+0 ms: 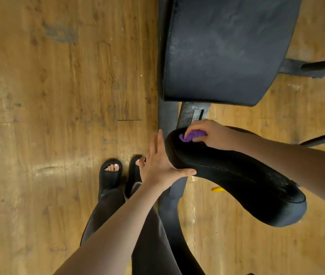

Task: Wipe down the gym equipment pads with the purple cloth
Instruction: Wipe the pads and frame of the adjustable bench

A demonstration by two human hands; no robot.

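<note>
Wood floor [48,96] below. Wiping near pad [237,175]: right hand [215,135] bunching cloth [192,135] at 12 o'clock end; left hand [157,161] spread flat, bracing 9 o'clock side. Next: sweep toward 4 o'clock.

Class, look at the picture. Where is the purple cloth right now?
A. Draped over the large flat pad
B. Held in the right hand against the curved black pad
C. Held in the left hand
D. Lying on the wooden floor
B: the right hand grips the bunched purple cloth against the far end of the curved pad, while the left hand lies open and flat on that pad's side.
</note>
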